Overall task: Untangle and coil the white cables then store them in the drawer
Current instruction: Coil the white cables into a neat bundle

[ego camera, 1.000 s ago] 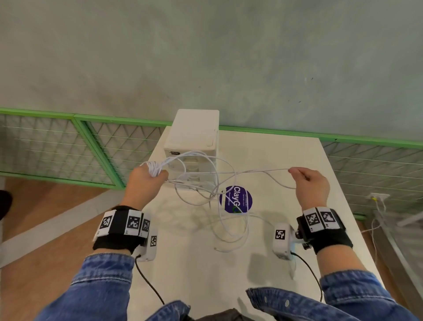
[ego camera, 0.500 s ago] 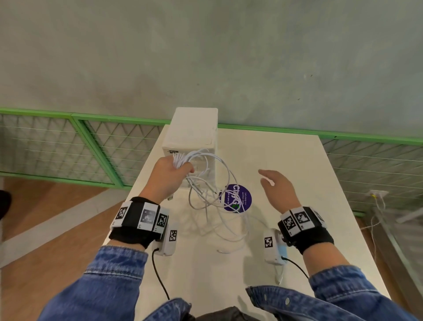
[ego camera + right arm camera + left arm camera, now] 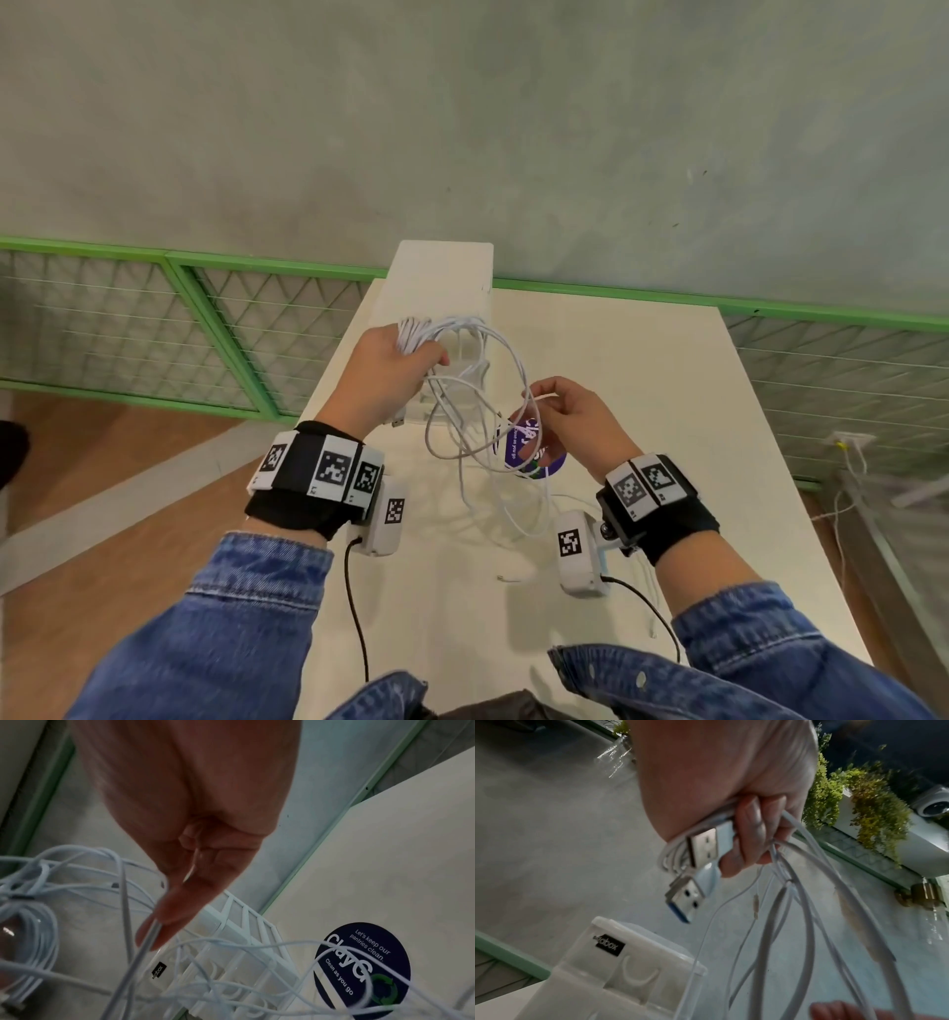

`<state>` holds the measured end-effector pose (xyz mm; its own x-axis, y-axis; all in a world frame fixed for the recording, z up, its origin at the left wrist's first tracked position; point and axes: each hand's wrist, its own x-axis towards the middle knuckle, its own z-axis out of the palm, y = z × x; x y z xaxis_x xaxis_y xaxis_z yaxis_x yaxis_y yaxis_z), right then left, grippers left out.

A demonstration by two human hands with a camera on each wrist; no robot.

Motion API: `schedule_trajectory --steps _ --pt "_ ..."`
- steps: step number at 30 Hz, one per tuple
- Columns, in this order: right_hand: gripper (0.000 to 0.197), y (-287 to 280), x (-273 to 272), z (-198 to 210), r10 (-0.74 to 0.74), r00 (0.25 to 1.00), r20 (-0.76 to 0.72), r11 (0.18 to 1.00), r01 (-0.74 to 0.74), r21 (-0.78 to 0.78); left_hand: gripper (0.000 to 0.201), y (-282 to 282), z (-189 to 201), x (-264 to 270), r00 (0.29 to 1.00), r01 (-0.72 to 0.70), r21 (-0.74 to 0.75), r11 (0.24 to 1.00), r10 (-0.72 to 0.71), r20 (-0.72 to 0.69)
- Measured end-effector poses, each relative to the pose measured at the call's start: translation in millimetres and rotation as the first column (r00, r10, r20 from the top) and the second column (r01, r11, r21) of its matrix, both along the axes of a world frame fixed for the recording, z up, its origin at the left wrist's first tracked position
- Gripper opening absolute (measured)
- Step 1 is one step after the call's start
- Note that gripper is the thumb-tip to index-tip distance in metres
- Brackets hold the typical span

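Head view: white cables (image 3: 477,411) hang above table (image 3: 667,411) near far-left corner, before drawer unit (image 3: 441,277). Left hand (image 3: 395,370) fists gathered coil, two USB plugs (image 3: 695,874) protruding, anchoring turns. Right hand (image 3: 570,416) pinches loose strand, probably feeding next loop. Thin, glossy, loops crossing.
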<state>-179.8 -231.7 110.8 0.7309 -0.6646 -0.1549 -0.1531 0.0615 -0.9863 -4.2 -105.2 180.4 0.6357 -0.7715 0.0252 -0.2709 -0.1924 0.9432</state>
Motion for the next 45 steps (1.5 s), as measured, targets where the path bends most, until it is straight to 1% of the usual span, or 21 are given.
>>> schedule_trajectory --steps 3,6,7,9,10,13,16,18,20,23,25,27,28,31,32,34,36,38,40,42,45 --pt "0.024 3 2 1 0.023 0.997 -0.071 1.0 -0.024 -0.012 0.014 -3 9 -4 0.999 0.044 0.002 0.999 -0.044 0.0" --pt "0.041 7 4 6 0.065 0.996 -0.055 0.998 -0.064 0.018 0.009 -5 17 -9 0.995 0.095 0.015 0.995 -0.095 0.001" --pt "0.046 8 5 8 0.072 0.996 -0.05 0.997 -0.073 -0.014 0.008 -5 20 -10 0.993 0.117 0.026 0.993 -0.118 0.007" --pt "0.051 7 8 10 0.053 0.997 -0.055 0.987 -0.06 -0.151 0.008 -5 24 -12 0.988 0.15 0.052 0.987 -0.151 0.031" --pt "0.047 6 9 10 0.036 0.998 -0.043 0.975 -0.044 -0.216 0.009 -5 25 -12 0.987 0.151 0.06 0.987 -0.154 0.047" --pt "0.018 2 10 8 -0.017 1.0 0.002 0.932 0.016 -0.363 0.018 -3 26 -6 0.99 0.094 0.069 0.993 -0.101 0.099" --pt "0.004 -4 6 11 -0.085 0.996 0.008 0.911 0.081 -0.404 0.023 1 24 0 0.986 0.049 0.067 0.997 -0.059 0.157" --pt "0.005 -5 3 16 -0.072 0.997 0.005 0.915 0.068 -0.397 0.024 3 21 3 0.984 0.024 0.065 0.998 -0.035 0.175" --pt "0.006 -3 1 23 -0.012 0.999 0.046 0.939 0.027 -0.342 0.019 5 19 5 0.99 0.007 0.049 0.999 -0.014 0.141" --pt "0.015 2 -1 29 0.014 0.994 0.108 0.988 0.003 -0.155 0.014 10 20 5 0.997 0.013 0.038 0.999 -0.016 0.076" --pt "0.023 5 0 30 0.028 0.999 0.045 0.998 -0.025 -0.057 0.015 11 21 1 0.997 0.053 0.049 0.997 -0.056 0.057" --pt "0.031 10 4 28 0.062 0.996 -0.066 0.997 -0.065 -0.042 0.016 11 22 -4 0.991 0.102 0.072 0.992 -0.107 0.078" --pt "0.031 13 6 26 0.081 0.991 -0.107 0.996 -0.085 -0.035 0.018 10 23 -7 0.987 0.119 0.085 0.989 -0.127 0.101" --pt "0.01 14 9 17 0.097 0.98 -0.174 0.992 -0.11 -0.066 0.031 9 21 -9 0.975 0.114 0.105 0.988 -0.131 0.181" --pt "0.01 11 7 13 0.068 0.979 -0.193 0.99 -0.091 -0.11 0.033 11 21 -7 0.971 0.097 0.113 0.989 -0.118 0.206" --pt "0.014 -2 -1 8 -0.076 0.969 -0.235 0.965 0.012 -0.261 0.035 16 20 0 0.959 0.046 0.138 0.989 -0.082 0.272" --pt "0.016 -17 -14 4 -0.259 0.93 -0.259 0.894 0.13 -0.428 0.038 22 20 10 0.937 -0.012 0.161 0.987 -0.046 0.346" --pt "0.016 -34 -28 1 -0.39 0.88 -0.272 0.842 0.221 -0.491 0.043 28 16 22 0.906 -0.07 0.194 0.978 -0.019 0.423" --pt "0.017 -44 -37 -2 -0.474 0.825 -0.308 0.825 0.294 -0.482 0.043 32 11 33 0.892 -0.129 0.252 0.959 0.001 0.453" --pt "0.015 -51 -44 -7 -0.517 0.786 -0.34 0.832 0.368 -0.414 0.042 34 7 39 0.897 -0.173 0.279 0.945 0.034 0.441" --pt "0.014 -57 -54 -16 -0.553 0.783 -0.284 0.828 0.477 -0.296 0.043 35 3 41 0.91 -0.22 0.296 0.929 0.086 0.406"
